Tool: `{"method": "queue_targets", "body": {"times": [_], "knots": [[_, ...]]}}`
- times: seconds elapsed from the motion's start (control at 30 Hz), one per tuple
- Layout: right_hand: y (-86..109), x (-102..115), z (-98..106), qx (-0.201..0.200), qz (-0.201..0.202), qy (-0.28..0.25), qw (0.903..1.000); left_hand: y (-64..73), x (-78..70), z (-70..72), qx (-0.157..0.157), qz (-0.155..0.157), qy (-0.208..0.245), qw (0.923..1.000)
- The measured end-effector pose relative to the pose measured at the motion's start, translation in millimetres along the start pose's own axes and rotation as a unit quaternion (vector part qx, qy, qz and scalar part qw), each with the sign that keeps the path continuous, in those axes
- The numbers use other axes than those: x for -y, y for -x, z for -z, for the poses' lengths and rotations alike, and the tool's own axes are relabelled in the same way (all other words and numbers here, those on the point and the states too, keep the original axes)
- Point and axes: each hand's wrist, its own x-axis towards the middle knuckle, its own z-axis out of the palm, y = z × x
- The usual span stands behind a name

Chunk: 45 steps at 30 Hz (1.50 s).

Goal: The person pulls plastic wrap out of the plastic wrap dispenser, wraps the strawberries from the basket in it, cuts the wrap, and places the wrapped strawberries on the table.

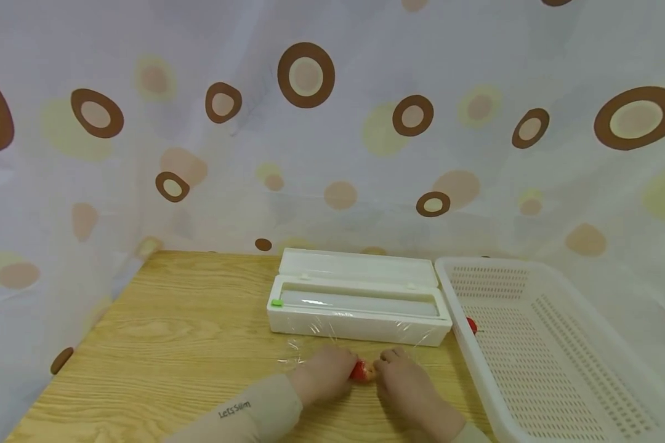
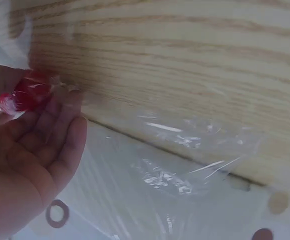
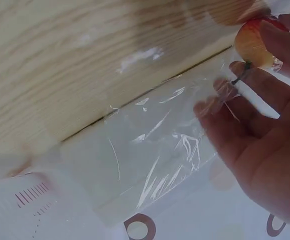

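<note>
A small red and yellow apple (image 1: 362,371) with a dark stem lies wrapped in clear plastic film between the two hands, low in the head view. My left hand (image 1: 327,372) holds its red side between thumb and curled fingers, seen in the left wrist view. The right hand (image 1: 407,384) is at the stem end, thumb beside the fruit and fingers bent into the bunched plastic film (image 3: 185,145). Loose film spreads from the apple toward a white wrap dispenser box (image 1: 360,326), whose lid stands open behind the film roll (image 1: 360,301).
To the right stands a large white plastic basket (image 1: 479,369) with slotted walls. Inside it, by the left wall, is a small red fruit (image 1: 471,325) with a stem. A green slider (image 1: 277,303) sits on the box's left end. Patterned cloth (image 1: 354,154) hangs behind the wooden table (image 1: 188,332).
</note>
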Motion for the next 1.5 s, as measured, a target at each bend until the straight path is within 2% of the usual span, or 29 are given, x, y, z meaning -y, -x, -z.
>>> {"method": "queue_targets", "body": {"times": [0.1,0.23,0.4,0.6,0.77,0.93,1.07,1.2,1.27,1.4,1.5], "knots": [[-1.6,-1.2,-0.8,-0.022,0.032,0.062,0.9973,-0.1,6.6,2.0,0.009,-0.003,0.023,0.9997],[-5.5,-2.0,-1.5,-0.011,0.028,0.076,0.9966,0.5,11.8,4.0,0.017,0.006,0.055,0.9983],[-10.9,-4.5,-2.5,0.018,-0.006,0.017,0.9997,1.3,14.8,5.1,0.020,0.013,0.095,0.9952],[-13.0,-9.1,-2.7,-0.007,-0.023,-0.058,0.9980,1.4,17.7,1.5,0.013,0.013,0.121,0.9925],[-15.1,-16.8,-2.1,-0.004,-0.039,-0.131,0.9906,1.3,17.7,-0.3,-0.015,0.020,0.134,0.9906],[-17.4,-22.0,-2.3,0.027,-0.054,-0.173,0.9831,2.2,13.9,-2.0,-0.039,0.052,0.144,0.9874],[-19.7,-23.0,-1.8,0.047,-0.063,-0.197,0.9772,3.5,10.3,-5.6,-0.093,0.073,0.147,0.9821],[-20.5,-22.5,-0.6,0.056,-0.064,-0.207,0.9746,4.4,8.8,-9.5,-0.155,0.085,0.166,0.9701],[-20.7,-22.2,0.6,0.058,-0.064,-0.214,0.9730,5.0,8.9,-9.7,-0.175,0.079,0.162,0.9679],[-22.2,-21.3,3.6,0.078,-0.089,-0.238,0.9640,8.0,10.6,-5.1,-0.200,0.055,0.115,0.9715],[-23.1,-21.9,6.4,0.088,-0.110,-0.243,0.9598,9.9,10.9,-2.3,-0.212,0.028,0.029,0.9764]]}}
